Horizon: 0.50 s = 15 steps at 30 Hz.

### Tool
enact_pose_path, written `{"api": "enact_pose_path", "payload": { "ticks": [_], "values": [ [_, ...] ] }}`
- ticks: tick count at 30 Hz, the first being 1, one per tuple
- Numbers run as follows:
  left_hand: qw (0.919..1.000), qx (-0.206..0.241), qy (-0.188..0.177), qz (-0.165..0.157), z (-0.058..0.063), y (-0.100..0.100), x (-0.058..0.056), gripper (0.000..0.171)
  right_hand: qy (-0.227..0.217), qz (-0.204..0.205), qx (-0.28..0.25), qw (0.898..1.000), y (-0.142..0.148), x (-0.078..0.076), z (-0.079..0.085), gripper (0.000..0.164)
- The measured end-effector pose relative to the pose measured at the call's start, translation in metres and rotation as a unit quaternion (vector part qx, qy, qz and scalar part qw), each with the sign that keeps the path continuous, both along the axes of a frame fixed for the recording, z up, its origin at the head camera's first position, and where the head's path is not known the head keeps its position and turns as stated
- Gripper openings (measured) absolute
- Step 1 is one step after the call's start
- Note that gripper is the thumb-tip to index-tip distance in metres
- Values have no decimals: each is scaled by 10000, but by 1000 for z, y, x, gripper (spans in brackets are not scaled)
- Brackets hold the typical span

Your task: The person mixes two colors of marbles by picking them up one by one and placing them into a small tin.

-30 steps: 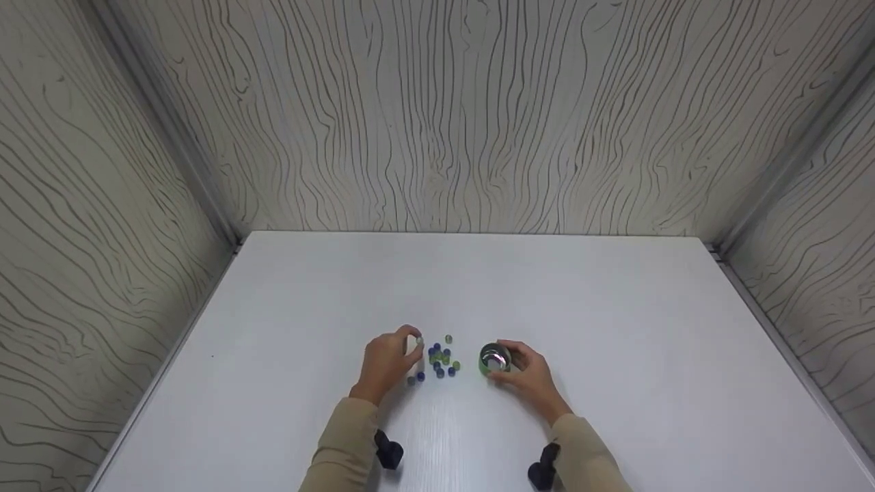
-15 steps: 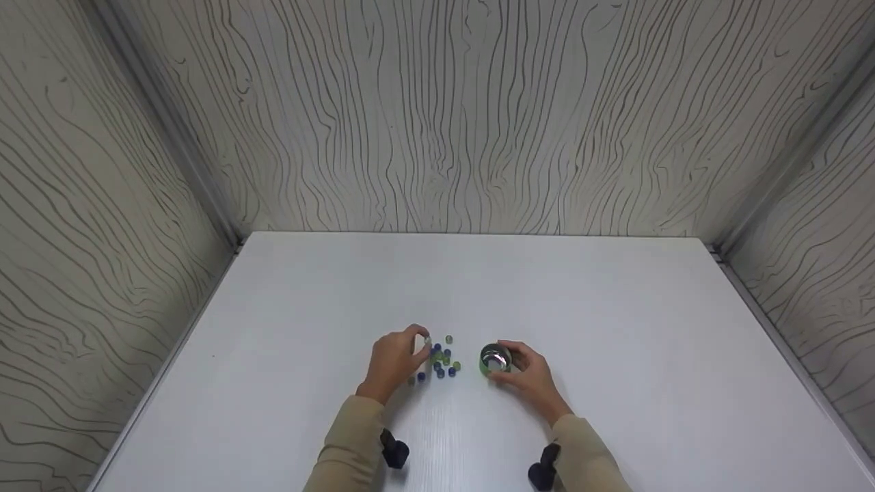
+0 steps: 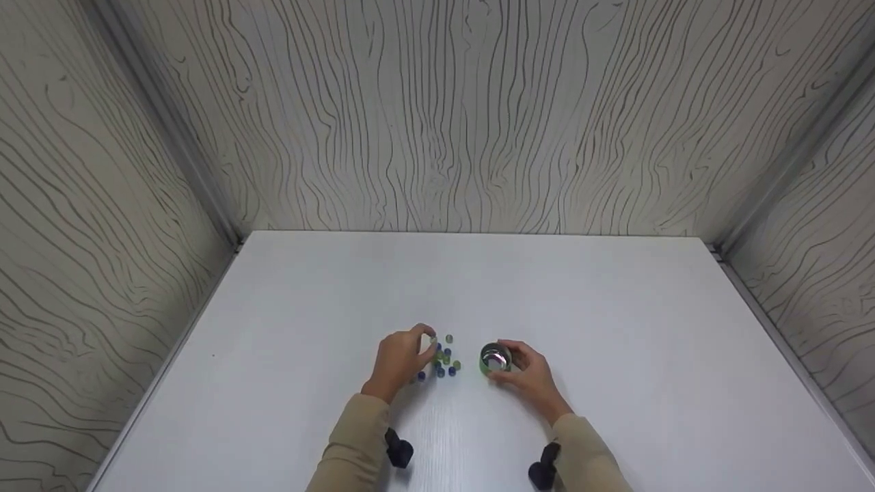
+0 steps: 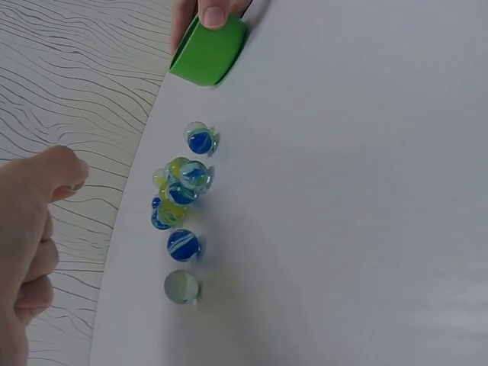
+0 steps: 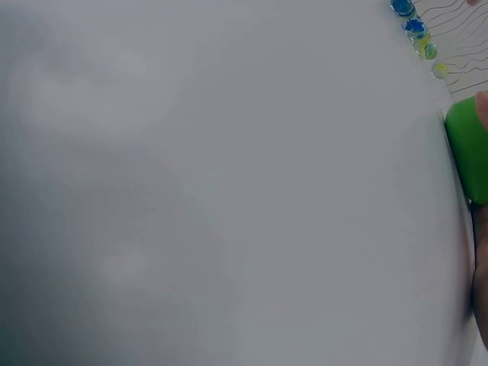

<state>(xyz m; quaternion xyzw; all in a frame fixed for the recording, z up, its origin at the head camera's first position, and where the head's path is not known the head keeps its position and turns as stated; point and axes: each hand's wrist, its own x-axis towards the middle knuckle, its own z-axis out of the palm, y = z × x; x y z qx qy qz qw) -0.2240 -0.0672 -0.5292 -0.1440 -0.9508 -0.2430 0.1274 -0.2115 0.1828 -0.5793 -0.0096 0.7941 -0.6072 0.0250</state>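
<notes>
My left hand [image 3: 398, 357] is held over the left side of a loose group of glass marbles, pinching a small pale marble [image 3: 433, 339] between thumb and index finger. That marble is mostly hidden in the left wrist view, where the other fingers curl in. Several blue marbles [image 3: 452, 371] and yellow-green marbles [image 3: 456, 365] lie on the table. To their right, my right hand [image 3: 533, 377] grips a small bowl [image 4: 207, 57], green outside and shiny metal inside. The bowl is tilted, its opening towards the marbles' side.
The white table [image 3: 588, 294] runs back to a wood-grain patterned panel [image 3: 437, 123], with similar panels at both sides. One greenish marble [image 3: 449, 338] lies apart at the back of the group. Black wrist cameras [image 3: 399, 452] hang inside the sleeves.
My left hand has shifted steadily right, carrying the pale marble over the edge of the marble group. The right hand and the bowl have stayed in place.
</notes>
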Motion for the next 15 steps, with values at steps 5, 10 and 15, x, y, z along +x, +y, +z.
{"api": "enact_pose_path", "payload": {
  "ticks": [5, 10, 15],
  "values": [
    [10000, 53, -74, -34, 2, 4, 1, 17, 12, 23, -4, 10000, -1, 0, 1, 59],
    [9999, 6, -59, -89, 3, 8, 1, 16, 26, 23, 32, 10000, -1, 1, 1, 58],
    [9998, -73, 109, -180, 2, 10, 0, 17, 104, 27, 52, 9999, 0, 1, 1, 59]
  ]
}}
